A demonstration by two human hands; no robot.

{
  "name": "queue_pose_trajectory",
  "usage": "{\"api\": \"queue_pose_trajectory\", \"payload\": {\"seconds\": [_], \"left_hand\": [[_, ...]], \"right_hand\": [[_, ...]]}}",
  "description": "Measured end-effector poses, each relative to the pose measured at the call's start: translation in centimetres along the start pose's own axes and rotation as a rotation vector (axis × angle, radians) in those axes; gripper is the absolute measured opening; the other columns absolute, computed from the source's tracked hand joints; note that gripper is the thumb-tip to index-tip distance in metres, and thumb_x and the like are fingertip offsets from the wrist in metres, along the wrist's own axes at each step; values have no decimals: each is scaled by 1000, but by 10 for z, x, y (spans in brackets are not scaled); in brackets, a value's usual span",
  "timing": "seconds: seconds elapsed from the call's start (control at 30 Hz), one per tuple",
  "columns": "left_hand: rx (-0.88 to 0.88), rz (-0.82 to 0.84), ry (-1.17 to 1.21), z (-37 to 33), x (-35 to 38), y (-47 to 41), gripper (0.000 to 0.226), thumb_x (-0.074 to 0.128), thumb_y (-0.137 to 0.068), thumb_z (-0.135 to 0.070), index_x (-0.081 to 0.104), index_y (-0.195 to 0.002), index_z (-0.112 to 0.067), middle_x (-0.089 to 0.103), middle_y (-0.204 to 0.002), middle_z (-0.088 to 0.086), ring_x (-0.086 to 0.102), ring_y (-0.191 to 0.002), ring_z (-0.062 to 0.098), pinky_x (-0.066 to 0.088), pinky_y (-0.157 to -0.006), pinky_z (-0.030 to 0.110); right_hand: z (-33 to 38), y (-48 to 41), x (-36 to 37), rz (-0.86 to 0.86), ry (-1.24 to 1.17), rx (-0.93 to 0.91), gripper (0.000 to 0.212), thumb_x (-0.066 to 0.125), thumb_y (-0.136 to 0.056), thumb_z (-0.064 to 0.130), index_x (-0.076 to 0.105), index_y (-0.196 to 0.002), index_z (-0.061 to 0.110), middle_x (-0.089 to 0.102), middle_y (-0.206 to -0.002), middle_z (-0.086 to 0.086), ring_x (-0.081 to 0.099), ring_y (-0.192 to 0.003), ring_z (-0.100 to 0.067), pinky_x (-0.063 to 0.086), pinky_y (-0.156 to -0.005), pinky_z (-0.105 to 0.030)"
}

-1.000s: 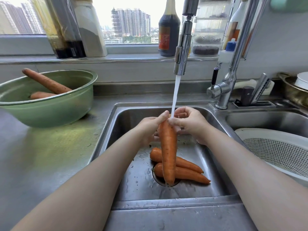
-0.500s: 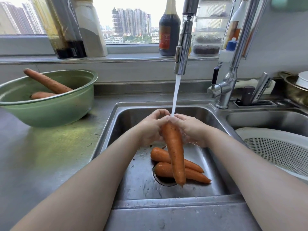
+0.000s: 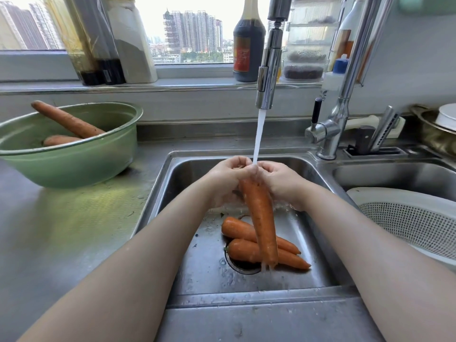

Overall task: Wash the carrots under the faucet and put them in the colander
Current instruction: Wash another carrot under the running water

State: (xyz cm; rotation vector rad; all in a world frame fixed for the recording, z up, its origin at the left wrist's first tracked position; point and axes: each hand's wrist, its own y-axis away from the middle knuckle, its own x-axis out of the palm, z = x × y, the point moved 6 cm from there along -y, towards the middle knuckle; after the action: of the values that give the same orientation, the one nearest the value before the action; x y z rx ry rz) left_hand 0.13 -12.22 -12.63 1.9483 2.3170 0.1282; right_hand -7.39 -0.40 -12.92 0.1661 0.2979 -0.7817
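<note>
My left hand (image 3: 225, 180) and right hand (image 3: 282, 181) both grip the carrot (image 3: 261, 218) by its thick top under the faucet (image 3: 267, 77). It hangs almost upright, tip down over the sink (image 3: 246, 296). The colander (image 3: 407, 218) lies off to the right, nearer my right hand.

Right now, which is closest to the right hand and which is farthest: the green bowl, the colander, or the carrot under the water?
1. The carrot under the water: in the right hand.
2. The colander: right, in the next basin.
3. The green bowl: far left, on the counter.
</note>
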Motion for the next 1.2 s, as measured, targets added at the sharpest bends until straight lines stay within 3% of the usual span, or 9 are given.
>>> {"api": "queue_pose_trajectory", "payload": {"seconds": [0.2,0.33,0.43,0.5,0.6,0.73,0.9,1.07,1.2], "left_hand": [[-18,-72,-218,-5,-8,1,13,76,-95,-30,74,-95,-17,79,-99,8,77,-94,29,63,-87,51],[-46,-99,-312,-5,-14,0,20,77,-92,-38,79,-102,-21,79,-101,4,75,-100,27,64,-87,49],[-47,-100,-418,-4,-17,0,23,74,-93,-45,77,-105,-26,78,-103,1,73,-101,23,63,-89,45],[-27,-106,-490,-5,-16,-1,21,70,-95,-48,77,-102,-29,77,-100,0,69,-95,17,62,-86,40],[78,-119,-527,-8,-10,-1,21,67,-99,-42,73,-90,-24,69,-81,-6,58,-71,10,50,-69,26],[239,-205,-454,-14,-8,-2,24,69,-99,-33,68,-79,-20,59,-107,-7,59,-76,8,50,-65,17],[161,-235,-268,-1,-18,-1,25,68,-99,-38,77,-96,-15,78,-98,10,75,-86,32,63,-85,49],[-7,-288,83,18,-34,0,21,64,-103,-26,76,-113,-11,78,-112,11,75,-104,30,59,-97,53],[-228,130,114,34,-4,6,47,49,-106,-48,59,-141,-17,70,-129,17,66,-120,44,61,-88,51]], "right_hand": [[-9,-6,-6,-4,142,11,23,65,-99,51,66,-111,32,74,-106,-3,73,-94,-24,62,-72,-40],[-12,-11,-8,-26,191,0,29,67,-99,48,66,-118,25,71,-104,-1,70,-90,-21,59,-65,-36],[-13,-13,-8,-38,218,-13,38,69,-97,49,67,-121,21,70,-104,1,69,-94,-20,60,-72,-36],[-14,-12,-9,-36,227,-11,38,69,-97,49,66,-124,23,70,-106,2,69,-99,-21,61,-78,-38],[-12,-8,-12,-41,209,5,34,68,-97,49,62,-124,28,68,-108,1,69,-95,-20,57,-64,-33],[-7,-5,-11,-65,102,15,32,66,-99,48,62,-124,30,72,-113,-1,72,-95,-19,57,-64,-33],[-8,-3,-2,-43,13,79,35,62,-101,51,64,-128,27,74,-114,-5,73,-98,-25,56,-60,-32],[-9,0,-1,-1,20,76,39,63,-101,46,59,-133,24,70,-124,-4,69,-109,-24,61,-82,-41],[-9,2,1,9,-14,86,40,66,-100,46,57,-134,29,71,-120,-4,74,-102,-25,64,-71,-43]]}}
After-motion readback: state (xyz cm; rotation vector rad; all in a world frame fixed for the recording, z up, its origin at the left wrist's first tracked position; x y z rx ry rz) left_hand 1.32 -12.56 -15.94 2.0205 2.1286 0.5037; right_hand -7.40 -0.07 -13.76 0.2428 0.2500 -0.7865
